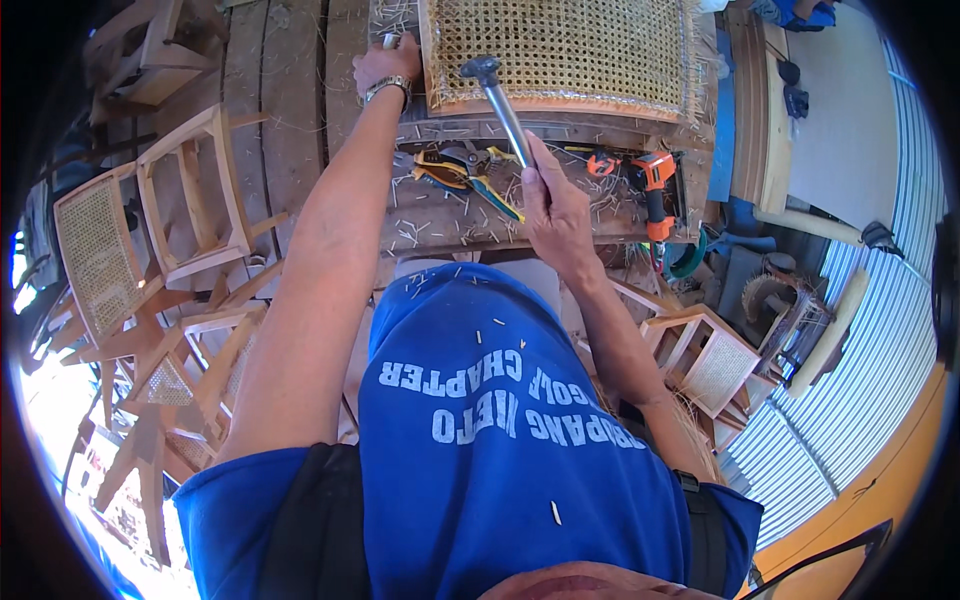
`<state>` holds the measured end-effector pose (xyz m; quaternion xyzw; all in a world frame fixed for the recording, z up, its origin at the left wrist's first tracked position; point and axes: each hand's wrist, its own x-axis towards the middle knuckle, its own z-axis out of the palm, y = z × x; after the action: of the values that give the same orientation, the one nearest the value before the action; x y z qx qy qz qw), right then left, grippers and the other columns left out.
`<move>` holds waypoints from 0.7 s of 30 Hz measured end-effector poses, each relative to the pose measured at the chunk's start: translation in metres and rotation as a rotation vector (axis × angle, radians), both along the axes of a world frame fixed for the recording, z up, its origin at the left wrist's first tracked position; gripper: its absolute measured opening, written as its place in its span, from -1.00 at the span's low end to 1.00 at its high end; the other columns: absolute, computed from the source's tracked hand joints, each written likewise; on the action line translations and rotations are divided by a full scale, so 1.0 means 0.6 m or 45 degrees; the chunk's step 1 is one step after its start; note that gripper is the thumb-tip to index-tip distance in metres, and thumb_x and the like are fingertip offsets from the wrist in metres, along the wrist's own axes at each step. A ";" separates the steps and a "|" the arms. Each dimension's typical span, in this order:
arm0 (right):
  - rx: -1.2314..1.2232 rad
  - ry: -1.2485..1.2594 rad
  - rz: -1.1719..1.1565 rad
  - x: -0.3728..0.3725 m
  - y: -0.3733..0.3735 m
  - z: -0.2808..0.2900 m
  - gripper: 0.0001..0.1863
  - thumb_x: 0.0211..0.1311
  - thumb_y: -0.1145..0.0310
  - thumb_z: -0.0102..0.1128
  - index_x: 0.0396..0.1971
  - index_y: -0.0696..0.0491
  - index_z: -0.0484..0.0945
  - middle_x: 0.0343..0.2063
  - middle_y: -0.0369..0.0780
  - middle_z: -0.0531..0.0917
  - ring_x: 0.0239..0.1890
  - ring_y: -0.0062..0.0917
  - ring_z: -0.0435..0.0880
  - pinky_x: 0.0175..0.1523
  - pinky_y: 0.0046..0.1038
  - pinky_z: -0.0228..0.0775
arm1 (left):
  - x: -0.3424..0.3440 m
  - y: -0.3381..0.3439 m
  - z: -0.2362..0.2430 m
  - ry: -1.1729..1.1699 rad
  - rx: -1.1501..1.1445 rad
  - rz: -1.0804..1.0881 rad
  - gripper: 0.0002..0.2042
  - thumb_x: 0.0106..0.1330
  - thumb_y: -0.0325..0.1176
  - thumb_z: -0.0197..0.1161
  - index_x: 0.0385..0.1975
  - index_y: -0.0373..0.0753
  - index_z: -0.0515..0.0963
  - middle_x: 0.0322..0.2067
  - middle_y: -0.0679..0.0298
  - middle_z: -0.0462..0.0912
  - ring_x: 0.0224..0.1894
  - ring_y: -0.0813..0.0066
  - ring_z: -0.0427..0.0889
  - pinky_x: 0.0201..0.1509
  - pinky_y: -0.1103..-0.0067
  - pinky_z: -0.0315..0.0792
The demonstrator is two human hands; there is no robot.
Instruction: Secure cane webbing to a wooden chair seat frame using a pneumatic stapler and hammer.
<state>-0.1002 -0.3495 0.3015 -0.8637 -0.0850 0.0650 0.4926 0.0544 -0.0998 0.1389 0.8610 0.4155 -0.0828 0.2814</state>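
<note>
In my right hand [558, 212] is a hammer [510, 122] with a metal shaft, gripped by the handle. Its head hangs over the near edge of a wooden frame [545, 103] fitted with woven cane webbing [570, 50]. My left hand [385, 68], with a metal watch on the wrist, is closed beside the frame's left edge. A small pale stub [390, 40] shows at its far side; what it is I cannot make out. Yellow-and-black pliers [442, 170] lie on the workbench [430, 215] between my arms, partly over another tool with green-and-yellow handles [497, 200].
An orange-and-black power tool [655, 180] and a small orange tool [601, 163] lie at the bench's right. Cane scraps litter the bench. Wooden chair frames [195, 195] crowd the left; another chair [705, 360] stands at right, near a corrugated wall [800, 440].
</note>
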 end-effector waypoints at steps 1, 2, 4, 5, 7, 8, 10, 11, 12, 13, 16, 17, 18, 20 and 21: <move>-0.002 0.000 0.000 -0.003 -0.001 0.004 -0.57 0.41 0.44 0.07 0.25 0.03 0.41 -0.60 -0.30 0.42 -0.60 -0.71 0.30 -0.46 -0.59 0.25 | 0.001 -0.001 0.002 0.013 -0.011 0.011 -0.26 0.15 0.30 0.01 0.10 -0.23 0.56 0.13 -0.13 0.51 0.21 0.02 0.48 0.28 0.27 0.35; -0.017 0.035 0.014 -0.004 -0.004 0.008 -0.60 0.42 0.43 0.07 0.23 0.04 0.42 -0.60 -0.31 0.41 -0.59 -0.72 0.30 -0.46 -0.59 0.24 | 0.003 -0.001 0.003 0.027 -0.022 0.022 -0.26 0.15 0.30 0.02 0.11 -0.22 0.55 0.13 -0.13 0.51 0.21 0.02 0.48 0.28 0.27 0.35; -0.032 0.073 0.028 -0.009 -0.008 0.015 -0.62 0.42 0.43 0.06 0.21 0.05 0.44 -0.60 -0.32 0.41 -0.59 -0.73 0.30 -0.47 -0.60 0.24 | 0.001 -0.003 0.010 0.010 -0.023 0.030 -0.26 0.14 0.31 0.02 0.11 -0.22 0.56 0.13 -0.13 0.51 0.21 0.02 0.48 0.28 0.27 0.36; -0.049 0.114 0.037 -0.011 -0.009 0.018 -0.64 0.42 0.41 0.07 0.18 0.06 0.46 -0.60 -0.31 0.41 -0.59 -0.72 0.32 -0.47 -0.60 0.24 | -0.001 -0.004 0.012 -0.006 -0.023 0.038 -0.25 0.14 0.31 0.02 0.10 -0.22 0.56 0.13 -0.13 0.51 0.21 0.02 0.48 0.28 0.28 0.36; -0.061 0.157 0.051 -0.021 -0.021 0.021 -0.67 0.41 0.40 0.09 0.14 0.07 0.48 -0.61 -0.29 0.42 -0.59 -0.70 0.33 -0.47 -0.59 0.24 | 0.002 0.003 -0.001 0.007 -0.013 0.029 -0.25 0.14 0.32 0.02 0.10 -0.22 0.56 0.13 -0.14 0.51 0.20 0.02 0.48 0.28 0.29 0.36; -0.136 0.186 0.086 -0.032 -0.039 0.015 -0.67 0.39 0.37 0.12 0.11 0.07 0.49 -0.58 -0.26 0.48 -0.58 -0.65 0.40 -0.46 -0.56 0.28 | 0.003 0.005 -0.006 0.020 -0.007 0.013 -0.25 0.13 0.32 0.02 0.10 -0.22 0.56 0.12 -0.14 0.52 0.20 0.03 0.49 0.28 0.29 0.36; -0.203 0.219 0.117 -0.047 -0.090 -0.012 -0.67 0.37 0.35 0.16 0.08 0.07 0.51 -0.56 -0.23 0.54 -0.58 -0.60 0.47 -0.44 -0.53 0.33 | 0.001 0.002 0.002 0.027 0.002 0.001 -0.25 0.13 0.32 0.02 0.09 -0.22 0.57 0.11 -0.14 0.53 0.20 0.03 0.48 0.27 0.30 0.36; -0.389 0.125 0.199 -0.054 -0.126 -0.031 -0.68 0.31 0.35 0.20 0.04 0.06 0.53 -0.50 -0.22 0.58 -0.54 -0.51 0.53 -0.40 -0.47 0.37 | 0.002 -0.002 0.006 0.031 0.007 -0.004 -0.25 0.13 0.33 0.02 0.08 -0.22 0.58 0.10 -0.14 0.54 0.21 0.03 0.48 0.27 0.30 0.36; -0.593 0.023 0.296 -0.059 -0.155 -0.045 -0.68 0.25 0.35 0.25 0.00 0.05 0.55 -0.45 -0.21 0.62 -0.51 -0.42 0.58 -0.37 -0.41 0.41 | -0.003 0.001 0.000 0.032 -0.009 0.009 -0.25 0.13 0.33 0.02 0.08 -0.22 0.58 0.10 -0.14 0.54 0.21 0.03 0.48 0.27 0.30 0.36; -0.594 0.030 0.298 -0.058 -0.181 -0.052 -0.68 0.25 0.35 0.25 0.00 0.05 0.55 -0.45 -0.21 0.62 -0.51 -0.42 0.58 -0.37 -0.41 0.41 | -0.003 0.000 -0.002 0.039 -0.016 0.003 -0.25 0.13 0.33 0.02 0.07 -0.22 0.58 0.09 -0.14 0.54 0.20 0.02 0.49 0.27 0.30 0.37; -0.836 -0.090 0.466 -0.031 -0.237 -0.086 -0.68 0.07 0.38 0.32 -0.12 0.03 0.59 -0.34 -0.20 0.60 -0.26 -0.26 0.57 -0.13 -0.29 0.39 | 0.001 0.001 -0.022 0.008 0.035 0.001 -0.25 0.13 0.34 0.02 0.03 -0.25 0.60 0.05 -0.14 0.57 0.16 -0.02 0.52 0.24 0.28 0.39; -0.834 -0.083 0.470 -0.023 -0.252 -0.095 -0.68 0.07 0.38 0.32 -0.12 0.03 0.59 -0.34 -0.20 0.60 -0.26 -0.26 0.57 -0.13 -0.29 0.39 | 0.001 0.001 -0.029 -0.034 0.083 0.002 -0.24 0.13 0.35 0.03 0.00 -0.28 0.61 0.02 -0.15 0.59 0.13 -0.04 0.55 0.22 0.26 0.41; -0.757 -0.103 0.412 -0.015 -0.270 -0.102 -0.65 0.08 0.34 0.33 -0.10 0.04 0.58 -0.30 -0.17 0.59 -0.21 -0.23 0.55 -0.10 -0.26 0.38 | 0.003 -0.001 -0.035 -0.025 0.081 0.003 -0.24 0.13 0.35 0.03 0.00 -0.28 0.61 0.02 -0.15 0.59 0.13 -0.04 0.55 0.22 0.26 0.41; -0.712 -0.292 0.143 -0.006 -0.299 -0.116 -0.51 0.03 0.23 0.42 -0.04 0.07 0.52 -0.22 -0.07 0.56 -0.12 -0.13 0.52 -0.03 -0.19 0.35 | 0.013 -0.011 -0.047 0.063 0.109 -0.059 -0.24 0.16 0.34 0.03 -0.04 -0.35 0.61 -0.07 -0.17 0.62 0.02 -0.11 0.60 0.14 0.22 0.46; -0.741 -0.287 0.131 0.000 -0.308 -0.131 -0.51 0.03 0.23 0.42 -0.04 0.07 0.52 -0.22 -0.07 0.56 -0.12 -0.13 0.52 -0.03 -0.19 0.35 | 0.012 0.022 -0.081 0.145 0.099 -0.097 -0.35 0.27 0.22 0.01 -0.12 -0.36 0.62 -0.13 -0.16 0.63 -0.05 -0.14 0.63 0.05 0.16 0.50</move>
<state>-0.1002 -0.5340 0.2226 -0.9647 -0.1605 0.0155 0.2083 0.0618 -0.0867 0.0902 0.8804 0.4006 -0.1263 0.2203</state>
